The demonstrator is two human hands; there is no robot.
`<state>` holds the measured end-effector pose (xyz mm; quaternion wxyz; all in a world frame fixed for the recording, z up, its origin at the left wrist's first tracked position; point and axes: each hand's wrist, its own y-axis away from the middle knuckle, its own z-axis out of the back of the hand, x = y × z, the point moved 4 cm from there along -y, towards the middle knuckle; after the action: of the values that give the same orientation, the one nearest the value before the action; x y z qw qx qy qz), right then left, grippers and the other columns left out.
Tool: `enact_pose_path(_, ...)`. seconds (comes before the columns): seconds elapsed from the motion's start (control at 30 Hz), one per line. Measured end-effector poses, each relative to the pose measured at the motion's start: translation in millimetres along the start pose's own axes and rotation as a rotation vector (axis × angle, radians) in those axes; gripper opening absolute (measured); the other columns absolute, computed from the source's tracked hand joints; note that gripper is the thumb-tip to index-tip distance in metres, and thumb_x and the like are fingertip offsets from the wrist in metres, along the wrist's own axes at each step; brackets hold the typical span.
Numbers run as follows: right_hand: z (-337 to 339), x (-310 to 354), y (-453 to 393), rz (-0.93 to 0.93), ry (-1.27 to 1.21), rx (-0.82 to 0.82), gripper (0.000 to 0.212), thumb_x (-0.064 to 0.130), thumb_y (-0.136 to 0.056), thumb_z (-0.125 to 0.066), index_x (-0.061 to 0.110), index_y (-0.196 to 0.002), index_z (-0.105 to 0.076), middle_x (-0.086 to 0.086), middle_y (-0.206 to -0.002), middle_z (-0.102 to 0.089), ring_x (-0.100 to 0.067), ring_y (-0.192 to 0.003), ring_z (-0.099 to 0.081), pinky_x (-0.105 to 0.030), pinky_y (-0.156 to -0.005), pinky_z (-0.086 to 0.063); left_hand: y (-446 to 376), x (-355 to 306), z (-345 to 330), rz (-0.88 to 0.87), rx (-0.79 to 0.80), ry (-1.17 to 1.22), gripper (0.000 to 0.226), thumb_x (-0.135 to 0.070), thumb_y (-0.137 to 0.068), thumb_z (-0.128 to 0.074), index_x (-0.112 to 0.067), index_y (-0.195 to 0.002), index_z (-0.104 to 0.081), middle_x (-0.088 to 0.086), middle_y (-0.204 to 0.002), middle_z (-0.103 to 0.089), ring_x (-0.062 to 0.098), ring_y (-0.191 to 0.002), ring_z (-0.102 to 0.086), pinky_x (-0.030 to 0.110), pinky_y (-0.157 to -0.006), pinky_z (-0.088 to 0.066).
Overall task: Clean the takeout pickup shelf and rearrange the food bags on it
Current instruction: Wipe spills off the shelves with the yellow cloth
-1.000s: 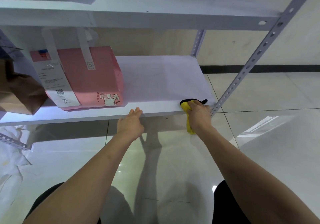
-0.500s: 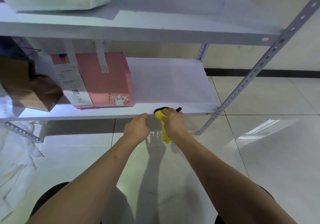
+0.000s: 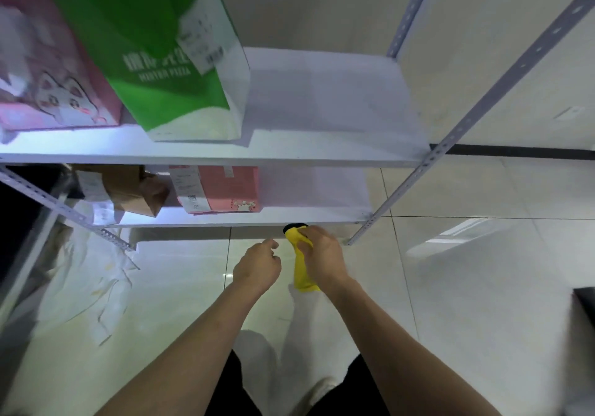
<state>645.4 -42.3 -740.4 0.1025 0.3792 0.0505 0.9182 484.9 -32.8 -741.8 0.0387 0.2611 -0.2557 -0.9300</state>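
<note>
**Cloth comes off the lower shelf edge as the view lifts to the tier above**

Nearest the camera, both forearms reach forward over the pale tiled floor (image 3: 467,286). The right hand (image 3: 322,256) has its fingers curled round a yellow cloth (image 3: 301,274), whose dark end pokes up just under the front lip of the lower shelf (image 3: 322,219). The left hand (image 3: 257,266) hangs just beside it, fingers loosely curled and holding nothing, clear of the shelf.

A second ago the cloth was pressed at the right end of that lip, by the perforated upright (image 3: 396,196), with the left hand resting on the edge. Half a second ago it had slid left to about the middle. Now both hands sit slightly below and in front of the lip, so the pass along the front edge looks finished, though I cannot tell whether the cloth's tip touches the metal.

On the lower shelf, a pink bag (image 3: 231,190) with a long receipt stands left of centre, and a crumpled brown paper bag (image 3: 135,190) is further left; the right part is bare.

Further off, the camera has tipped up: the upper shelf (image 3: 338,109), seen before only as an edge, now shows a green bag (image 3: 154,61) and a pink cat-printed bag (image 3: 54,77) crowded at its left. Its bare right half is probably the next surface to wipe, before the bags get rearranged.
</note>
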Motion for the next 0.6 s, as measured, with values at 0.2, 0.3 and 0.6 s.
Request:
enact_pose_path(0.2, 105, 99, 60, 0.029, -0.018, -0.028, 0.028, 0.025, -0.1, -0.065, 0.017, -0.126, -0.072, 0.0, -0.123, -0.07, -0.023, -0.106, -0.065, -0.024, -0.082, -0.041, 104, -64, 93, -0.04, -0.022, 0.046, 0.039, -0.021, -0.103, -0.044, -0.031, -0.138, -0.057, 0.0, -0.132, -0.067, 0.025, -0.109, -0.065, 0.035, -0.085, -0.054)
enact_pose_path(0.3, 157, 145, 85, 0.023, -0.038, -0.083, 0.032, 0.023, -0.101, -0.064, 0.015, -0.131, -0.068, -0.002, -0.135, -0.066, -0.023, -0.118, -0.061, -0.022, -0.091, -0.04, 148, -92, 143, -0.082, -0.054, 0.084, 0.037, -0.022, -0.102, -0.045, -0.029, -0.136, -0.058, -0.002, -0.129, -0.068, 0.024, -0.111, -0.065, 0.038, -0.089, -0.056)
enact_pose_path(0.6, 279, 261, 125, 0.052, -0.208, -0.227, 0.036, 0.027, -0.101, -0.065, 0.02, -0.136, -0.066, 0.001, -0.143, -0.062, -0.021, -0.129, -0.057, -0.038, -0.11, -0.045, 232, -175, 270, -0.231, -0.14, 0.239, 0.031, -0.017, -0.102, -0.047, -0.027, -0.127, -0.063, -0.005, -0.12, -0.07, 0.018, -0.105, -0.065, 0.04, -0.09, -0.057)
